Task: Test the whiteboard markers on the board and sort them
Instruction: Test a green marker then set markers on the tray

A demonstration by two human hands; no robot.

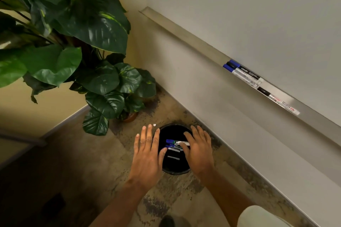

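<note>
A black round bin [175,168] stands on the floor below the whiteboard [258,14]. Several markers [174,144] lie inside it, the topmost with a blue cap and white barrel. My left hand [147,155] hovers flat over the bin's left rim, fingers spread, holding nothing. My right hand [199,150] is spread over the bin's right side, its fingertips at the end of the topmost marker; no grip is visible. On the board's metal tray [184,37] lie three capped markers together [241,73] and one black-capped marker [278,101] further right.
A large leafy plant [73,42] in a terracotta pot [131,117] fills the left corner next to the bin. The floor [92,171] is stained concrete. A shoe tip [167,221] and a pale trouser knee [258,217] show at the bottom.
</note>
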